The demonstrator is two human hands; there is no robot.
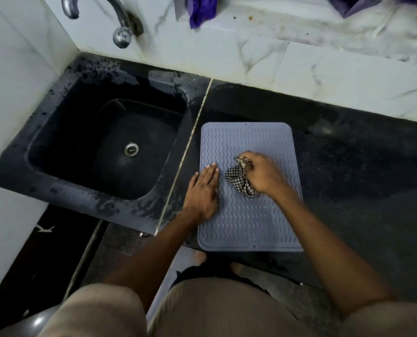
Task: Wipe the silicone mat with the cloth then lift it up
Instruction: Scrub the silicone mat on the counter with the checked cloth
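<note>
A grey-blue silicone mat with wavy ridges lies flat on the black counter, its near edge at the counter's front. My left hand presses flat on the mat's left side, fingers straight. My right hand grips a bunched black-and-white checked cloth and holds it down on the middle of the mat.
A black sink with a metal drain is set into the counter left of the mat. A chrome tap juts from the marble wall above it. Purple fabric hangs at the top. Bare black counter stretches to the right.
</note>
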